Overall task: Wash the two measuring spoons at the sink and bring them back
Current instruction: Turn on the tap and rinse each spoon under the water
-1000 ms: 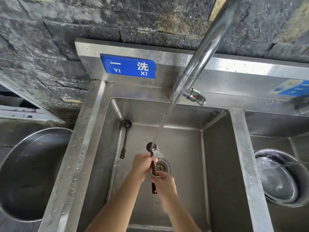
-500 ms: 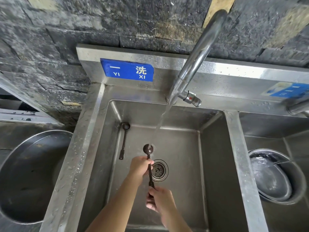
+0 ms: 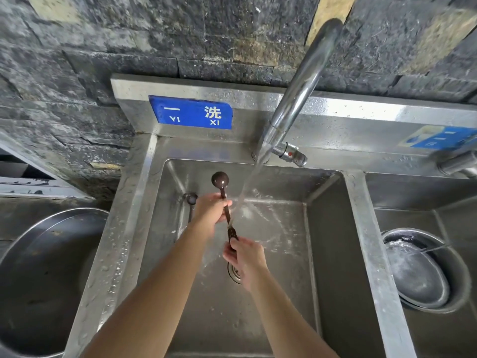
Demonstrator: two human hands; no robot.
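Observation:
A dark brown measuring spoon (image 3: 220, 180) is held upright over the steel sink basin (image 3: 284, 254), its bowl uppermost. My left hand (image 3: 210, 211) grips its handle near the top. My right hand (image 3: 245, 257) grips the lower end of the handle. Water from the tap (image 3: 302, 89) falls onto the handle between the two hands and splashes. A second dark measuring spoon (image 3: 191, 202) leans in the basin's back left corner, partly hidden behind my left hand.
A blue sign (image 3: 191, 112) is fixed to the sink's back panel. A large metal basin (image 3: 38, 275) sits at the left. The right-hand sink holds a round metal bowl (image 3: 418, 270). The drain (image 3: 233, 273) lies under my right hand. A dark stone wall rises behind.
Both hands have lifted the spoon up and back, so its bowl is now above the stream and the water hits the handle. My right hand slid to the handle's lower end.

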